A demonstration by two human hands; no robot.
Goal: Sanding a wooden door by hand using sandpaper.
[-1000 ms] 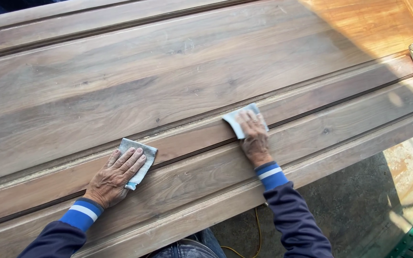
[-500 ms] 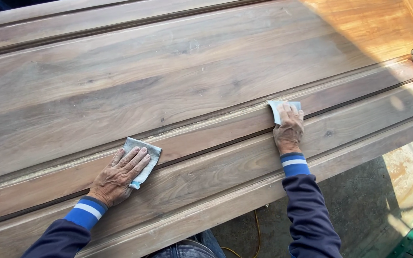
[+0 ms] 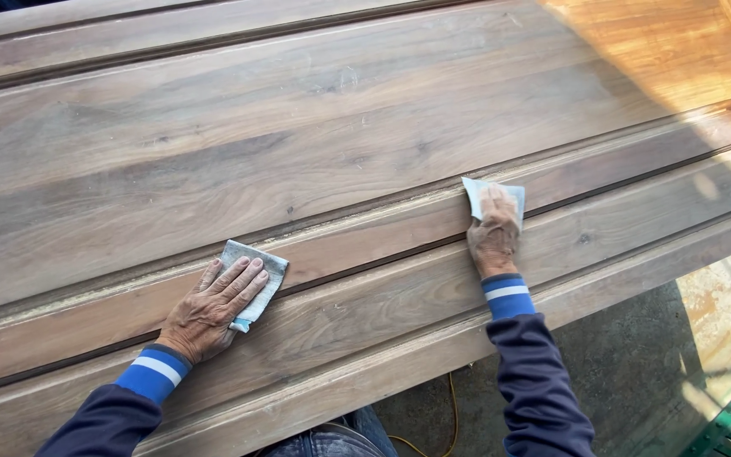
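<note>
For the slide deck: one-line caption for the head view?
Both hands press folded abrasive sheets on a grooved wooden panel: left hand, right hand.
</note>
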